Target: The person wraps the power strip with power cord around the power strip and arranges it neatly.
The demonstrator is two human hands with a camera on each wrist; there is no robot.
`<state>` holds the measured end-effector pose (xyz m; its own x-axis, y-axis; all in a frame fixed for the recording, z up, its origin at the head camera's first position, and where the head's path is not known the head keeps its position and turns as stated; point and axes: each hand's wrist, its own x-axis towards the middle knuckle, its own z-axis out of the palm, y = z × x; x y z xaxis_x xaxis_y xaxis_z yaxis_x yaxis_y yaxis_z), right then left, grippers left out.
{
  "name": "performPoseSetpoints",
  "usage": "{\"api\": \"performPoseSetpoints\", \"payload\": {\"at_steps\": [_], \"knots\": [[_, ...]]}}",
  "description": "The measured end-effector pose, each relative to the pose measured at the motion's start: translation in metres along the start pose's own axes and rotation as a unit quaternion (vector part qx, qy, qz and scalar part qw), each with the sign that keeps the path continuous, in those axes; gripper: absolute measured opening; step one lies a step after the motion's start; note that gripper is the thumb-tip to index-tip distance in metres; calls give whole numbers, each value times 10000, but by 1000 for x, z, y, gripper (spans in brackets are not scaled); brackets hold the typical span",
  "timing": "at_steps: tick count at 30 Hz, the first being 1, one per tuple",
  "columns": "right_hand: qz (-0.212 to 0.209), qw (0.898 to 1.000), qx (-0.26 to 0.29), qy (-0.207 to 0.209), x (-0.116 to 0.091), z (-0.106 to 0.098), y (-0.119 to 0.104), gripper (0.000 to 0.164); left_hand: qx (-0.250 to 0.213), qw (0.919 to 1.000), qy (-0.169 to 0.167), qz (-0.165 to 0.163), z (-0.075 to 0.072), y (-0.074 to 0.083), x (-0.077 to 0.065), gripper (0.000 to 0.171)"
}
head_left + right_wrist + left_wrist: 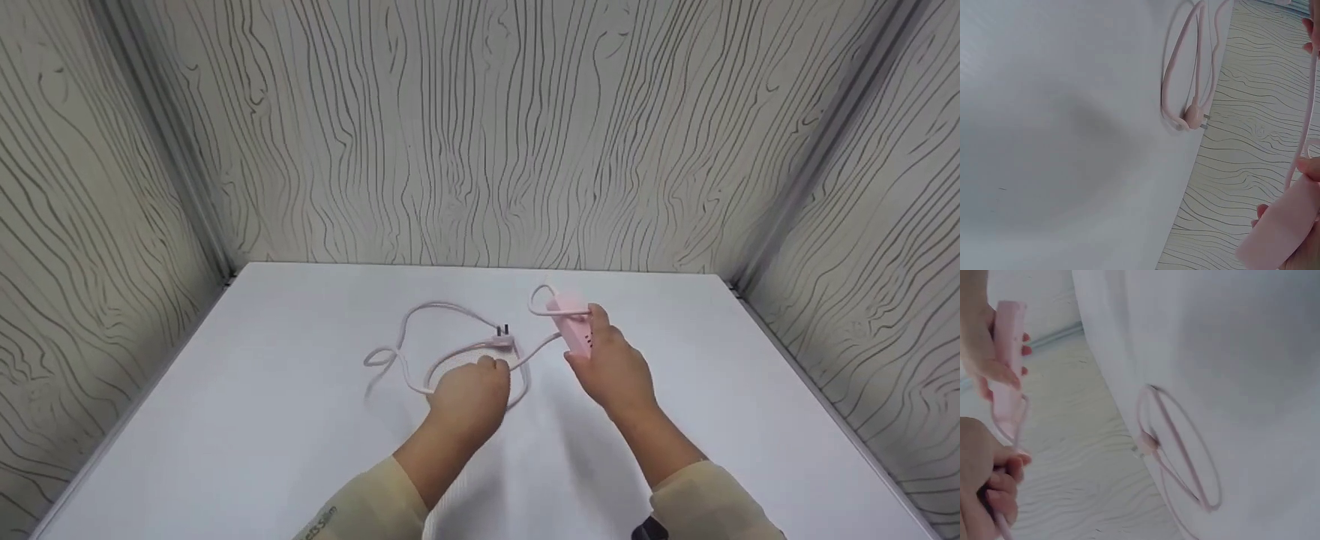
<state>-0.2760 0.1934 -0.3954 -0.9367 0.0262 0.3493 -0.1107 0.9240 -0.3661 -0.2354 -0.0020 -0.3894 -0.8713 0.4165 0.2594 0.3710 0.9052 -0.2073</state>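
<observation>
A: How are the two arms and hands held?
B: They reach in from the lower corners, forearms slanting inward, with pale sleeves (371, 504) pushed back. The left hand (471, 396) is a curled fist, back upward, gripping the cord (537, 350). The right hand (615, 369) grasps a pink power strip (572, 330), thumb on the near side, fingers round the far side.
A: Where is the strip?
B: Raised above the white surface (262, 435), to the right of the left hand, with cord running between them. More cord lies in loops near the surface's far edge, with the plug (502, 341) among them.
A: What do the wrist cameras add?
B: The left wrist view shows fingertips wrapped behind the strip, and the left fingers closed on the cord. The right wrist view shows the strip's smooth, plain face; only the head view shows its small dark holes (589, 340).
</observation>
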Motion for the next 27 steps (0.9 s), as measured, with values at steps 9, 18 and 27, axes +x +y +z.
{"api": "performPoseSetpoints", "payload": {"at_steps": [9, 18, 27], "knots": [[-629, 9923, -1063, 88, -5, 10, -3, 73, -30, 9997, -228, -91, -37, 23, -5, 15], [-830, 9814, -1609, -641, -8, 16, 8, 73, 344, 9858, 628, 1516, -46, 13, -2, 11], [-1306, 9688, -1519, -1461, -8, 16, 7, 52, 410, 9663, 1053, 2312, -56, 4, 9, 23]]}}
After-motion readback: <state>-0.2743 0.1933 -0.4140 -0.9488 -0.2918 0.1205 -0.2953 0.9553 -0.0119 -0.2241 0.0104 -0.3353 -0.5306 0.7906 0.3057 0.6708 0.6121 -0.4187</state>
